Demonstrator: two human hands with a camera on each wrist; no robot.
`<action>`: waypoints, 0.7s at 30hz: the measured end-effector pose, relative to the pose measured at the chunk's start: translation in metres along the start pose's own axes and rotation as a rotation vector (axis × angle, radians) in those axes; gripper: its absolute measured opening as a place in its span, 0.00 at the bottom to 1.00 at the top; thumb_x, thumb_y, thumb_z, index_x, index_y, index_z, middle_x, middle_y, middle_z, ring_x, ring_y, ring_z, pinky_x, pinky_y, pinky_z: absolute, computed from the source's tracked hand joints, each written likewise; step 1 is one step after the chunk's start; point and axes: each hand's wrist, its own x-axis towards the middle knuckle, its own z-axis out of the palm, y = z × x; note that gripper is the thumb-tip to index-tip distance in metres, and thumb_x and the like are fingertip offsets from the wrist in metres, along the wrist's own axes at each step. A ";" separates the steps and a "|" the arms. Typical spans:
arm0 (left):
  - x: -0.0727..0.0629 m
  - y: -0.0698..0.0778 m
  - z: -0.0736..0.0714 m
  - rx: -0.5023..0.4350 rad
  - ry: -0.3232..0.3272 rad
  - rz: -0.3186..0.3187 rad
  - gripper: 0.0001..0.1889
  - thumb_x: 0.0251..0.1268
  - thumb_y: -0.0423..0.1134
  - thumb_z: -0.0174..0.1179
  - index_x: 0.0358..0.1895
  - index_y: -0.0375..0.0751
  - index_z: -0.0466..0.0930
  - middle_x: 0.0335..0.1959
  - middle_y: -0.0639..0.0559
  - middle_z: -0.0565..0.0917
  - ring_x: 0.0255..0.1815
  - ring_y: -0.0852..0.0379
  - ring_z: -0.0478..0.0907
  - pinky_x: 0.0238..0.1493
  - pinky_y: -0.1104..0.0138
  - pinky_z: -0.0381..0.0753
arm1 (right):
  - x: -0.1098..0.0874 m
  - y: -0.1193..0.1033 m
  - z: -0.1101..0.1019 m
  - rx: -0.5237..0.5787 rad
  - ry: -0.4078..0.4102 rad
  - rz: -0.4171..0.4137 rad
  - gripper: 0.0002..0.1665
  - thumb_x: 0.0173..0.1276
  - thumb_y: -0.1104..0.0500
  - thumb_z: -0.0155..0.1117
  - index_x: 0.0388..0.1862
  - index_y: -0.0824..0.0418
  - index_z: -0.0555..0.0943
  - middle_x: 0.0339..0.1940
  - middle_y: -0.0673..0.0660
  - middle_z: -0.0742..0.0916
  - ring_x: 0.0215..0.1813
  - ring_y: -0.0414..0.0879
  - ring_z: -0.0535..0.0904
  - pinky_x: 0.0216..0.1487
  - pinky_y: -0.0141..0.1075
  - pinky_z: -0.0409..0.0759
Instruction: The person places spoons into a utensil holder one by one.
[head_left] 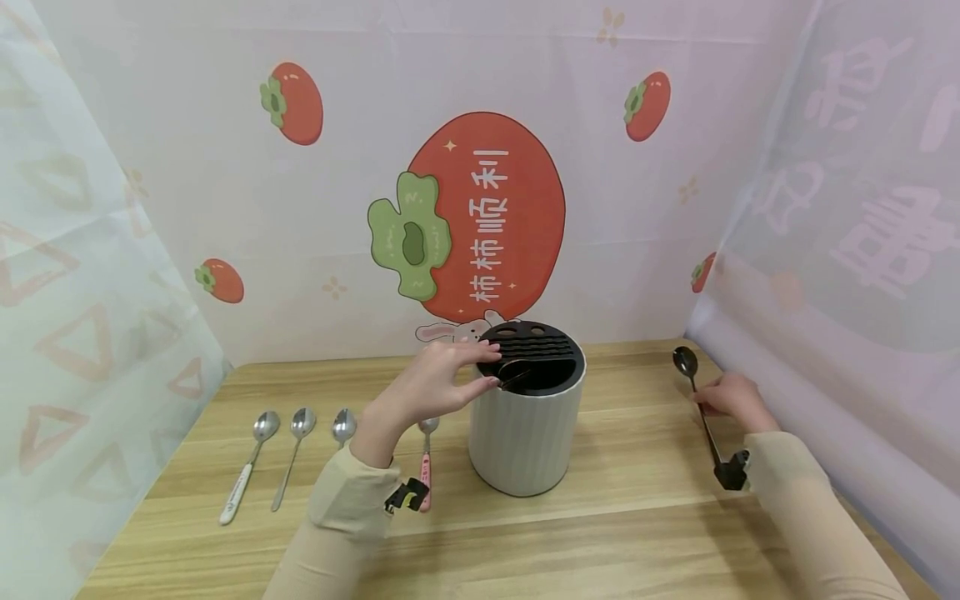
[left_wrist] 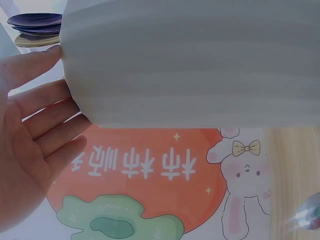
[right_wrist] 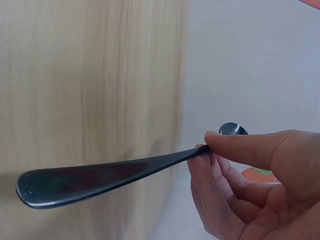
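Note:
A dark, shiny spoon [head_left: 705, 417] is pinched between the thumb and fingers of my right hand [head_left: 735, 398], at the table's right side. Its broad handle end [right_wrist: 80, 185] points away from the fingers in the right wrist view. My left hand [head_left: 431, 379] reaches to the top of a ribbed white utensil holder [head_left: 525, 442] with a slotted black lid [head_left: 536, 342]. The left fingers are extended, with fingertips at the rim. Several spoon bowls [left_wrist: 37, 30], dark and gold, stick out of the holder beside the left thumb in the left wrist view.
Left of the holder lie a white-handled spoon [head_left: 247, 467], a plain silver spoon [head_left: 294, 458], another spoon [head_left: 344, 425] partly behind the left arm, and a pink-handled spoon [head_left: 426, 471]. A printed cloth backdrop [head_left: 352, 75] stands behind the wooden table [head_left: 540, 542], with cloth at both sides.

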 end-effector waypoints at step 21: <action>0.000 0.000 0.000 -0.006 -0.022 -0.021 0.19 0.63 0.47 0.61 0.53 0.43 0.82 0.57 0.51 0.81 0.62 0.54 0.75 0.63 0.60 0.72 | -0.011 -0.037 0.000 -0.010 0.093 -0.143 0.20 0.62 0.58 0.63 0.42 0.78 0.81 0.25 0.59 0.87 0.27 0.43 0.83 0.37 0.43 0.83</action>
